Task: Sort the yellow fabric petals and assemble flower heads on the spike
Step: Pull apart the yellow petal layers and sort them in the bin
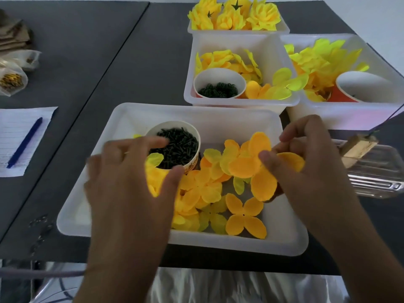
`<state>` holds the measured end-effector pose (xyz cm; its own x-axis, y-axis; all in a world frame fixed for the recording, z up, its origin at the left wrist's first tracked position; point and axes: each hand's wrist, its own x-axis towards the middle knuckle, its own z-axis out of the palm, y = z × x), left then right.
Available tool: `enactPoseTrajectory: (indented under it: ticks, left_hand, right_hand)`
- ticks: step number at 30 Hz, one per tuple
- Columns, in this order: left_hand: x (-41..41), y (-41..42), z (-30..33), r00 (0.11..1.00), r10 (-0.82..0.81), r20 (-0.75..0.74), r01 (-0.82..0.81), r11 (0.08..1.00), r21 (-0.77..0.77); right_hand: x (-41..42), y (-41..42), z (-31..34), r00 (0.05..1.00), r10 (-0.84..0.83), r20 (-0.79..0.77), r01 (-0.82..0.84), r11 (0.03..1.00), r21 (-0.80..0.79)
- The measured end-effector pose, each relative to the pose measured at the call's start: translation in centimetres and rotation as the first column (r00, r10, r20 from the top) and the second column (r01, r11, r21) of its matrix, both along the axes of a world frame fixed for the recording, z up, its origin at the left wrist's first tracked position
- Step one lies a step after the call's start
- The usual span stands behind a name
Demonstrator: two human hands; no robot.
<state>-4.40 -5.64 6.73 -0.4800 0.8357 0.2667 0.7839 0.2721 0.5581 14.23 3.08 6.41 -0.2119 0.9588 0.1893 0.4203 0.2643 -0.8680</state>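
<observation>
A white tray in front of me holds loose yellow and orange fabric petals and a paper cup of dark green stems. My right hand pinches an orange petal piece between thumb and fingers above the tray's right side. My left hand hovers blurred over the tray's left side beside the cup, fingers spread, with nothing clearly held. A thin wire spike on a wooden block stands to the right of the tray. Finished yellow flower heads fill the far bin.
Two more white bins sit behind the tray: one with petals and a cup of green rings, one with pale petals and a red cup. A clear plastic box lies right. Paper with a blue pen lies left.
</observation>
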Motion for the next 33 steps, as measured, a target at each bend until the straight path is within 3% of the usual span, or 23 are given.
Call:
enactPoseTrajectory:
  ticks: [2, 5, 8, 10, 15, 20, 33]
  left_hand:
    - [1.9, 0.5, 0.4, 0.974, -0.216, 0.068, 0.206, 0.970, 0.132]
    - [3.6, 1.5, 0.1, 0.902, -0.417, 0.116, 0.401, 0.906, 0.138]
    - [4.1, 1.9, -0.4, 0.899, -0.407, 0.163, 0.385, 0.911, 0.148]
    - [4.2, 2.1, -0.7, 0.915, -0.368, 0.165, 0.343, 0.925, 0.160]
    - [4.8, 2.3, -0.9, 0.958, -0.275, 0.079, 0.268, 0.959, 0.092]
    - [4.9, 2.6, -0.6, 0.959, -0.264, 0.101, 0.250, 0.960, 0.128]
    - [3.3, 1.9, 0.3, 0.835, -0.361, 0.416, 0.312, 0.932, 0.184]
  right_hand:
    - [-0.7, -0.4, -0.2, 0.999, 0.038, 0.019, -0.038, 0.999, 0.001]
    - [-1.5, -0.7, -0.5, 0.978, 0.177, -0.111, -0.188, 0.977, -0.103]
    - [-1.3, -0.9, -0.4, 0.888, 0.241, -0.392, -0.374, 0.874, -0.309]
    - [-1.0, -1.0, -0.4, 0.866, 0.219, -0.450, -0.408, 0.829, -0.382]
    - [-1.8, -1.9, -1.1, 0.934, 0.231, -0.273, -0.309, 0.906, -0.290]
    - [-1.7, -2.5, -0.9, 0.951, 0.277, -0.135, -0.297, 0.940, -0.168]
    - [-0.4, -2.9, -0.5, 0.927, 0.371, -0.056, -0.374, 0.904, -0.205]
